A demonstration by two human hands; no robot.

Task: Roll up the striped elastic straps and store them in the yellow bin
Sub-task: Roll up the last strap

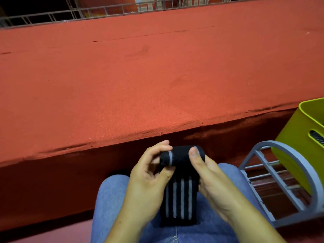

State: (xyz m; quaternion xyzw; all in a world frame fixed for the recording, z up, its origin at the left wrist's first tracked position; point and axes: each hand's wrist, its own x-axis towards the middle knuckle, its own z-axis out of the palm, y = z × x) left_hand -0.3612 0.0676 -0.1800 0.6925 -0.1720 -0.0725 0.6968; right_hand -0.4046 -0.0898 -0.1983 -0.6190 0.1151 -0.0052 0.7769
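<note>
Left grip point(149, 176) pinching the rolled end of the striped strap point(178, 199) above the lap. Right grip point(213, 181) clamping the roll's other side, thumb on top. Wind tight, edges square, down the loose tail. Yellow bin point(298, 137) far right.

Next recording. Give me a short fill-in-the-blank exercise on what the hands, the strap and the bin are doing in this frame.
1. The left hand and the right hand both grip the black strap, whose stripes are ____.
2. The strap's unrolled tail lies on the person's blue ____.
3. The yellow bin stands on the person's ____ side.
4. The tabletop ahead is covered in ____ material.

Missing words: grey; jeans; right; red.
</note>
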